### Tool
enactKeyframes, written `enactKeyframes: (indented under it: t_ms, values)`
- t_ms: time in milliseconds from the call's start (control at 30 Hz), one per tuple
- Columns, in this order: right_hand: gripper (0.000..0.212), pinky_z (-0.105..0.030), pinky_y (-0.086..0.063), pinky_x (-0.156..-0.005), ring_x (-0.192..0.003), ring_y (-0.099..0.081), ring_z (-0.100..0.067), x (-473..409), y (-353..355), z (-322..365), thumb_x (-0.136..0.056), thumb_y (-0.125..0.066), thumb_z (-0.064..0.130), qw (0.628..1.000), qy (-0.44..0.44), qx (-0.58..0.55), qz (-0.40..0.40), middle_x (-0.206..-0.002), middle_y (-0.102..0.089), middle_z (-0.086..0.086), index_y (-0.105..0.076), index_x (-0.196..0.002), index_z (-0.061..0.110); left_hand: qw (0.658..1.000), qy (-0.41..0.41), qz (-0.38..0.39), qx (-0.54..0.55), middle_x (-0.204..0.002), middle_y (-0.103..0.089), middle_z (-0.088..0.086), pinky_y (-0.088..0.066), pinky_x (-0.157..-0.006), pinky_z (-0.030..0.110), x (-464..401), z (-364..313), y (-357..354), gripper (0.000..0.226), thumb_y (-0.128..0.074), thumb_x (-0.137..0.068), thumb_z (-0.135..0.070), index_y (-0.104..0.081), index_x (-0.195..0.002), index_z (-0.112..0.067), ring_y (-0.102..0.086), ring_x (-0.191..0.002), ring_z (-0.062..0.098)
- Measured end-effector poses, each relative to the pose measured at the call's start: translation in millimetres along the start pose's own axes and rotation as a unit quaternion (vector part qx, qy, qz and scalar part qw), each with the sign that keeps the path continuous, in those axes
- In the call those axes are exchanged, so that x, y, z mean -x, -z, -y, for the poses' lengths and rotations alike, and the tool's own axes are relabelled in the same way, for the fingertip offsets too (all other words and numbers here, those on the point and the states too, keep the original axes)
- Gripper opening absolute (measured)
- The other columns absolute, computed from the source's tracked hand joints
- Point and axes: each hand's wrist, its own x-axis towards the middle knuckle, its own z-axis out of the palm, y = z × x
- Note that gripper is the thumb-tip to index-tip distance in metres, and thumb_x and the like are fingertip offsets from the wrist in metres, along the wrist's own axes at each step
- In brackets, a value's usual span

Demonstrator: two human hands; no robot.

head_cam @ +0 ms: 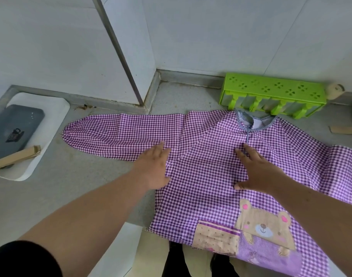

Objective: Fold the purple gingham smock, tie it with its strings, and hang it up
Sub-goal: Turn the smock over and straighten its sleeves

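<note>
The purple gingham smock [207, 188] lies spread flat on a grey counter [87, 188], collar toward the wall, its hem with a bear patch [265, 228] hanging over the front edge. One sleeve [119, 134] stretches out to the left, the other runs off to the right. A thin neck string [247, 134] hangs from the striped collar. My left hand [154, 168] presses flat on the cloth near the left armpit. My right hand [255, 170] lies flat with spread fingers on the chest, its fingertips at the string's end.
A green plastic rack [275, 90] lies against the back wall behind the collar. A white sink [51, 120] at the left holds a dark tray [13, 126] and a cardboard strip [15, 156]. Another cardboard piece [345, 129] lies at the right edge.
</note>
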Motion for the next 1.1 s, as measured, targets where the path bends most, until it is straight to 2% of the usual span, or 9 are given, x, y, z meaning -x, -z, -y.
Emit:
enactKeyframes:
  t_ms: [100,267,400,533,634,800,900,1034,1100]
  values:
    - [0.130,-0.056,-0.032,-0.121,-0.159,-0.005,-0.028,4,-4,-6,-0.074,-0.076,0.071,0.999,0.011,-0.029,-0.013,-0.168,0.028,0.010,0.014,-0.162,0.037,0.993,-0.107,-0.007,-0.043,-0.176,0.020,0.006,-0.005,-0.133,0.049,-2,-29,-6,0.118,-0.064,-0.089,-0.072,0.011,-0.168,-0.026,0.008,-0.164,0.028]
    - [0.116,-0.054,-0.030,-0.122,-0.159,-0.012,-0.030,28,-9,-32,-0.081,-0.065,0.075,0.997,-0.064,0.005,-0.031,-0.172,0.013,0.003,0.004,-0.164,0.033,0.985,-0.020,0.103,-0.137,-0.168,0.033,0.022,-0.010,-0.131,0.053,-11,-51,-8,0.154,-0.078,-0.071,-0.080,0.030,-0.162,-0.019,0.013,-0.161,0.044]
    - [0.116,-0.052,-0.035,-0.118,-0.156,-0.022,-0.032,52,-24,-57,-0.080,-0.062,0.078,0.988,-0.146,0.017,-0.042,-0.172,-0.007,-0.006,-0.005,-0.165,0.024,0.974,0.017,0.139,-0.179,-0.168,0.029,0.029,-0.017,-0.130,0.054,-12,-64,5,0.158,-0.079,-0.068,-0.081,0.029,-0.162,-0.015,0.003,-0.160,0.050]
    - [0.101,-0.050,-0.022,-0.126,-0.160,-0.003,-0.021,66,-37,-81,-0.093,-0.067,0.052,0.995,-0.093,-0.045,-0.011,-0.173,0.007,0.006,0.000,-0.165,0.029,0.979,-0.090,0.052,-0.173,-0.171,0.028,0.022,-0.018,-0.129,0.055,-16,-107,12,0.142,-0.070,-0.077,-0.082,0.017,-0.167,-0.015,0.004,-0.162,0.045]
    - [0.094,-0.050,-0.022,-0.125,-0.160,-0.006,-0.020,85,-42,-102,-0.094,-0.069,0.039,0.987,-0.133,-0.088,-0.032,-0.173,0.001,0.012,-0.007,-0.164,0.037,0.973,-0.153,0.065,-0.162,-0.171,0.029,0.019,-0.022,-0.129,0.056,-25,-154,16,0.142,-0.073,-0.078,-0.078,0.024,-0.164,-0.021,0.006,-0.162,0.045]
    - [0.067,-0.046,-0.055,-0.095,-0.122,-0.055,-0.032,122,-50,-114,-0.089,-0.070,0.037,0.926,-0.342,-0.138,-0.080,-0.139,-0.049,-0.011,-0.040,-0.147,0.018,0.971,-0.082,0.115,-0.193,-0.168,0.032,0.026,-0.036,-0.123,0.057,-33,-183,17,0.155,-0.079,-0.069,-0.080,0.032,-0.160,-0.023,0.004,-0.158,0.055]
    - [0.052,-0.035,-0.058,-0.069,-0.088,-0.062,-0.021,139,-65,-127,-0.094,-0.065,0.043,0.870,-0.413,-0.270,-0.007,-0.112,-0.060,-0.006,-0.041,-0.127,0.011,0.969,-0.072,0.132,-0.196,-0.166,0.035,0.026,-0.040,-0.121,0.055,-35,-191,19,0.156,-0.080,-0.069,-0.079,0.035,-0.158,-0.023,0.007,-0.157,0.057]
    - [0.055,-0.037,-0.056,-0.101,-0.114,-0.065,-0.024,146,-87,-144,-0.096,-0.065,0.041,0.849,-0.332,-0.409,0.033,-0.134,-0.064,-0.006,-0.057,-0.142,0.012,0.965,-0.059,0.151,-0.205,-0.164,0.038,0.026,-0.039,-0.122,0.054,-37,-200,22,0.157,-0.079,-0.069,-0.079,0.039,-0.156,-0.023,0.010,-0.157,0.056]
    - [0.056,-0.036,-0.051,-0.104,-0.125,-0.060,-0.024,152,-87,-144,-0.097,-0.064,0.035,0.849,-0.304,-0.429,0.050,-0.147,-0.057,-0.005,-0.054,-0.148,0.015,0.965,-0.054,0.153,-0.206,-0.163,0.039,0.026,-0.041,-0.122,0.053,-35,-203,23,0.156,-0.078,-0.069,-0.080,0.039,-0.155,-0.023,0.011,-0.157,0.055]
